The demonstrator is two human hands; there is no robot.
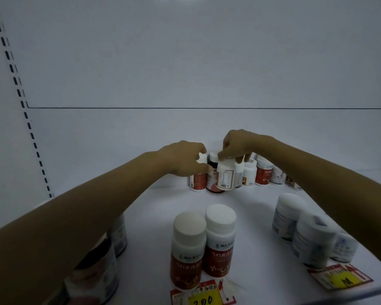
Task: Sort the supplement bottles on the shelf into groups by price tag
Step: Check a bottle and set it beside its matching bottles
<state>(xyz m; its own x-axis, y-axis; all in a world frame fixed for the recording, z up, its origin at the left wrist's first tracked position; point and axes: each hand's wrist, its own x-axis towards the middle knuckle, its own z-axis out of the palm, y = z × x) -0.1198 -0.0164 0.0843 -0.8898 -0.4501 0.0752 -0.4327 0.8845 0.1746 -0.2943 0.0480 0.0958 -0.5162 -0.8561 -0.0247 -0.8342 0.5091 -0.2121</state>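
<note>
Your right hand (238,146) is pinching a white bottle (226,176) by its cap, your left hand (183,159) is gripping a red bottle (198,180) by the cap, the two just beside each other.

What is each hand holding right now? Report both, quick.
Left hand: grips the cap of the red-labelled bottle in the back row.
Right hand: pinches the white bottle by its top.
</note>
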